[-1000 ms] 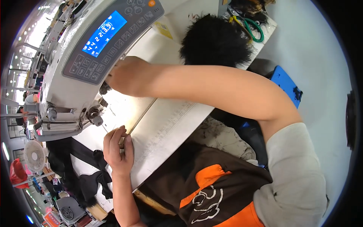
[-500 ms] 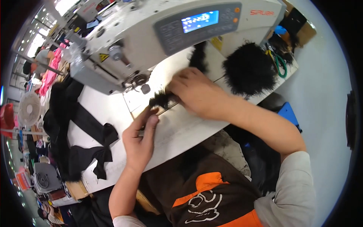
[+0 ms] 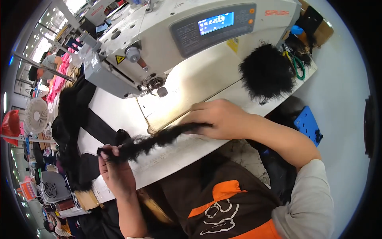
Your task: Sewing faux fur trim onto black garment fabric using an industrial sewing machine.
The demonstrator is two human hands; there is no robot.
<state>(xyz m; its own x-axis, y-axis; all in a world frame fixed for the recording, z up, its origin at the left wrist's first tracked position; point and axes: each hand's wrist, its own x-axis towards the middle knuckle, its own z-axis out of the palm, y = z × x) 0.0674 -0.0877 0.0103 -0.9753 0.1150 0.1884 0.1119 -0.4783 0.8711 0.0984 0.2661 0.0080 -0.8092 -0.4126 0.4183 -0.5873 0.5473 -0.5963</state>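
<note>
A narrow strip of black fluffy trim (image 3: 153, 144) stretches between my two hands along the near side of the white sewing table (image 3: 171, 157). My left hand (image 3: 116, 171) pinches its left end between thumb and fingers. The other end runs under the fingers of my right hand (image 3: 221, 119), which are closed on it. Both hands are on the near side of the sewing machine (image 3: 115, 49), apart from its needle area (image 3: 157, 85). The exact grip of the right fingertips is partly hidden.
A fuzzy black bundle (image 3: 267, 73) sits on the table at the right, beside green-handled scissors (image 3: 298, 67). Black fabric with straps (image 3: 77, 115) lies at the left. A blue object (image 3: 308, 125) is below the table's right edge. Behind stand a white fan (image 3: 36, 115) and another person (image 3: 47, 65).
My left hand has moved left and toward me with the trim's end. The right hand has come nearer, and the strip, earlier bunched by the needle area, is now drawn out between them.
</note>
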